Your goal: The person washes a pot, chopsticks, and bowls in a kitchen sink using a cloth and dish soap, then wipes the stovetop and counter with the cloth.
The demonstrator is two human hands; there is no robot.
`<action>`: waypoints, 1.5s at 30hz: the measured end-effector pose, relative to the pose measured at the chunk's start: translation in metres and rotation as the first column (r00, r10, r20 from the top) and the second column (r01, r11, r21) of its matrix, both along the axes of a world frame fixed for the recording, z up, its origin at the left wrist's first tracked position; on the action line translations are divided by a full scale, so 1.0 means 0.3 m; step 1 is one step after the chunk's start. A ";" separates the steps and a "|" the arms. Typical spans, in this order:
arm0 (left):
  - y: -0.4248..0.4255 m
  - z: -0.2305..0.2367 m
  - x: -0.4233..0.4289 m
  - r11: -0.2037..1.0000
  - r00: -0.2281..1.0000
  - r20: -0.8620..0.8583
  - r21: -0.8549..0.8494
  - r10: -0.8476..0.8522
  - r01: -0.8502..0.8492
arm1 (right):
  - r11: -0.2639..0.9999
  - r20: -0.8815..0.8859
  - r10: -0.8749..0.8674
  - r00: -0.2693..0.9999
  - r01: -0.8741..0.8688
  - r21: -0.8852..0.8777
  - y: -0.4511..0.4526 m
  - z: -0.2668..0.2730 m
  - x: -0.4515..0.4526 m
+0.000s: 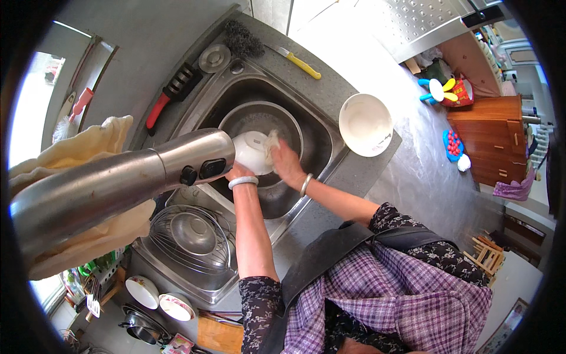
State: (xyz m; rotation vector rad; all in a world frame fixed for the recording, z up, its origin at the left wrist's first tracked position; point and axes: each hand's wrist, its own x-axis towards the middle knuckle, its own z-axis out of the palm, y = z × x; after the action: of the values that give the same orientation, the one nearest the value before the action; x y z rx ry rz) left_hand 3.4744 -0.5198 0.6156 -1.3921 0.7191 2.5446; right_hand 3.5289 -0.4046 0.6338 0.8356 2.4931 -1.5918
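Over a round metal basin (289, 116) in the sink's larger bowl, my left hand (239, 170) grips a white bowl (247, 150), tilted so that its underside faces up. The faucet head partly hides this hand. My right hand (286, 161) holds a pale cloth (271, 148) against the bowl's base. A larger white bowl (366, 125) stands on the counter to the right. Behind the sink lie a yellow-handled knife (303, 65), a dark scouring pad (243, 39) and a metal sink strainer (215, 58). A red-handled knife sharpener (174, 90) lies at the sink's left.
The large metal faucet (124, 177) reaches in from the left, with a cream cloth (88, 141) draped by it. A wire basket (190, 239) with a metal bowl sits in the smaller sink bowl. Patterned bowls (142, 292), a pot (143, 327) and a wooden board (219, 335) are at lower left.
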 end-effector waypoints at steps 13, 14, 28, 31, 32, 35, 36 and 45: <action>-0.116 -0.260 0.075 0.948 0.939 -0.241 0.147 -0.244 0.284 | 0.544 -0.167 0.790 0.590 -0.547 0.637 -0.173 0.065 -0.093; -0.095 -0.265 0.076 0.963 0.946 -0.282 0.164 -0.161 0.213 | 0.619 -0.098 0.702 0.705 -0.537 0.573 -0.175 0.065 -0.107; -0.061 -0.361 0.102 0.956 0.998 -0.023 -0.288 0.052 -0.056 | 0.636 0.338 0.610 0.717 -0.697 0.330 0.004 0.027 -0.071; 0.000 -0.215 0.046 0.791 0.988 0.022 -0.597 -0.152 0.135 | 0.651 0.238 0.582 0.777 -0.621 0.437 -0.032 0.021 -0.069; -0.004 -0.172 0.029 0.738 0.977 0.035 -0.649 -0.209 0.182 | 0.659 0.233 0.568 0.790 -0.606 0.446 -0.038 0.012 -0.092; -0.042 -0.098 0.020 0.651 0.935 -0.004 -0.719 -0.355 0.244 | 0.749 0.122 0.496 0.860 -0.494 0.441 -0.022 0.006 -0.127; -0.034 -0.028 0.014 0.613 0.897 0.045 -0.715 -0.439 0.336 | 0.725 0.193 0.503 0.842 -0.533 0.436 0.005 0.013 -0.124; -0.082 0.186 -0.056 0.674 0.809 -0.195 -0.676 -0.554 0.298 | 0.642 0.205 0.144 0.968 0.066 -0.764 0.271 0.294 0.213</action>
State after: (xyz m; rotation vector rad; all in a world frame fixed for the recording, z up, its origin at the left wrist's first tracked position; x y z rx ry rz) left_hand 3.4577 -0.5445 0.6714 -0.6498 1.8542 2.2634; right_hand 3.5928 -0.3234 0.7219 0.7493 1.3849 -2.0956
